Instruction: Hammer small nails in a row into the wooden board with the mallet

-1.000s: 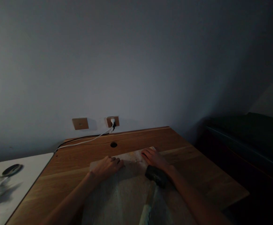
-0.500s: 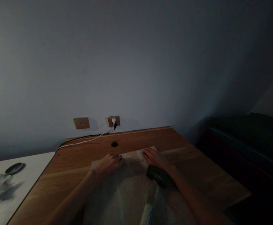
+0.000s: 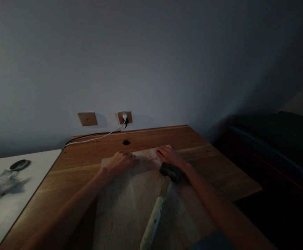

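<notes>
A pale sheet or board [image 3: 130, 205] lies flat on the wooden desk [image 3: 213, 163]. My left hand [image 3: 120, 162] rests near its far edge with the fingers curled under. My right hand [image 3: 170, 157] lies at the far right corner of the sheet, fingers together and pressed down on it. Between the two hands something very small sits on the sheet, too dim to name. A hammer [image 3: 158, 205] with a dark head and a pale handle lies on the sheet just below my right wrist; neither hand holds it.
A white cable [image 3: 99, 137] runs from a wall socket [image 3: 124, 117] across the desk's back edge. A round cable hole [image 3: 126, 142] is in the desktop. A white surface [image 3: 8, 198] with a dark blurred object adjoins on the left. Dark furniture [image 3: 276, 146] stands to the right.
The view has tilted down, so the desk and more of the hammer's handle show. Both hands stay at the sheet's far edge, hardly moved.
</notes>
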`<state>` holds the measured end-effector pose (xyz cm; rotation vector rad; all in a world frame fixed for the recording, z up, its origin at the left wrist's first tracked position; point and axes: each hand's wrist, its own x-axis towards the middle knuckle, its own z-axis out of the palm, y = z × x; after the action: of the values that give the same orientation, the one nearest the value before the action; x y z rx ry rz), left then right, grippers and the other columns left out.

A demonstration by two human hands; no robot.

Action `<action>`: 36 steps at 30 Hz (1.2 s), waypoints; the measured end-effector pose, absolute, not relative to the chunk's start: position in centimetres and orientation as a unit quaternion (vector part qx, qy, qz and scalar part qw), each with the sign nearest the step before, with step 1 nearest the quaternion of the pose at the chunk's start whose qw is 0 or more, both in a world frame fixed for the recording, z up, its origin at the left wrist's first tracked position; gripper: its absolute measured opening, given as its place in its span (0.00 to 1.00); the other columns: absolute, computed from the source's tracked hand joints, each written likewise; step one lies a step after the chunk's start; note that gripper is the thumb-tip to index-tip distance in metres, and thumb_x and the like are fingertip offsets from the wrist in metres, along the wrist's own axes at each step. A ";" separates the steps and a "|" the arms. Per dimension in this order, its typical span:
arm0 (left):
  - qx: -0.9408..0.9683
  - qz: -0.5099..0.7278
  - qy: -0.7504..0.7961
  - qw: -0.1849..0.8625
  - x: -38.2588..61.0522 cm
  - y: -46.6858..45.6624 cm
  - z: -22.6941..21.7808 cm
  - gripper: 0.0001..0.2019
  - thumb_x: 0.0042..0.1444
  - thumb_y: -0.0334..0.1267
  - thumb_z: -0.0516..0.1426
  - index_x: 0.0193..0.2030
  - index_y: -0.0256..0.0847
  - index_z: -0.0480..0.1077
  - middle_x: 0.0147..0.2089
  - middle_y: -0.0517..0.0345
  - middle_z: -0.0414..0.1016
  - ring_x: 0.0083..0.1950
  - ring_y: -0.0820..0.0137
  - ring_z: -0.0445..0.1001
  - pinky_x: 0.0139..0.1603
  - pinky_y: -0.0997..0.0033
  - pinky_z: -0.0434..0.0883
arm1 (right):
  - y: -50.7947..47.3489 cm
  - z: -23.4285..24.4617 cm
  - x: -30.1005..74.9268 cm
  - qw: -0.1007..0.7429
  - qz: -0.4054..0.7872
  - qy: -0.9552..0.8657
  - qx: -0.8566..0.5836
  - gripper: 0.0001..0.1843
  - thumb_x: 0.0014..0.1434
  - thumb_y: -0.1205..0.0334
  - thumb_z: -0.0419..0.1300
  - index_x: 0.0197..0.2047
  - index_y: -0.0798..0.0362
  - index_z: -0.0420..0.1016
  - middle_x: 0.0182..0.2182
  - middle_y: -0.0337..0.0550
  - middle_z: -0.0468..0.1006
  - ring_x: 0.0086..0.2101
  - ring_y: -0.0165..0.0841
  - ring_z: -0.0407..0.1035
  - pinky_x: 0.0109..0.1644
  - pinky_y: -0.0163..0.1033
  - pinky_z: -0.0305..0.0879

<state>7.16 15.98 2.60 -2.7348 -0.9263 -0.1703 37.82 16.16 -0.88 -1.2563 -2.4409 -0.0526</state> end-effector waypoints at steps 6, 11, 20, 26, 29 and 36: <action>-0.922 -0.079 -0.370 0.084 7.6 15.7 2.8 0.20 0.73 0.45 0.49 0.36 0.38 0.77 0.32 0.50 0.79 0.34 0.65 0.79 0.36 0.69 0.70 | 16.0 -0.6 37.8 0.187 -0.013 -0.873 -0.451 0.11 0.72 0.64 0.53 0.46 0.53 0.77 0.41 0.50 0.82 0.43 0.40 0.76 0.52 0.46 0.70; -0.938 -0.056 -0.332 0.079 7.1 15.8 3.2 0.16 0.72 0.43 0.51 0.40 0.39 0.76 0.37 0.51 0.79 0.37 0.66 0.78 0.37 0.70 0.70 | 15.9 -0.5 37.8 0.179 -0.015 -0.875 -0.451 0.10 0.71 0.65 0.53 0.46 0.54 0.77 0.42 0.51 0.82 0.44 0.40 0.76 0.52 0.46 0.70; -0.948 -0.058 -0.304 0.078 6.5 16.2 3.0 0.16 0.73 0.44 0.50 0.41 0.38 0.75 0.38 0.52 0.78 0.34 0.68 0.78 0.36 0.71 0.71 | 16.1 -0.6 37.9 0.177 -0.018 -0.874 -0.453 0.12 0.72 0.64 0.52 0.46 0.53 0.77 0.42 0.50 0.82 0.44 0.39 0.76 0.53 0.46 0.70; -0.922 -0.054 -0.378 0.061 7.3 15.6 3.6 0.19 0.72 0.47 0.50 0.39 0.39 0.77 0.37 0.49 0.80 0.36 0.63 0.80 0.35 0.69 0.71 | 16.0 -0.5 37.9 0.177 -0.018 -0.875 -0.450 0.11 0.72 0.64 0.53 0.45 0.54 0.77 0.41 0.52 0.82 0.43 0.40 0.76 0.52 0.46 0.70; -0.917 -0.061 -0.391 0.058 7.4 15.5 3.6 0.20 0.72 0.47 0.50 0.39 0.39 0.77 0.37 0.48 0.80 0.35 0.63 0.80 0.36 0.68 0.71 | 16.0 -0.5 37.9 0.177 -0.016 -0.875 -0.450 0.11 0.72 0.64 0.53 0.46 0.53 0.77 0.42 0.51 0.82 0.43 0.40 0.76 0.52 0.46 0.70; -0.919 -0.055 -0.383 0.081 7.2 15.4 3.4 0.19 0.73 0.45 0.49 0.40 0.38 0.77 0.36 0.48 0.79 0.33 0.63 0.80 0.34 0.68 0.70 | 16.0 -0.5 37.9 0.180 -0.007 -0.871 -0.457 0.10 0.71 0.65 0.54 0.46 0.54 0.77 0.42 0.51 0.82 0.45 0.40 0.76 0.53 0.45 0.69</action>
<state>7.22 15.44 3.39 -2.7453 -1.1436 -0.1641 37.86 16.00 -0.48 -1.2918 -2.4602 -0.0185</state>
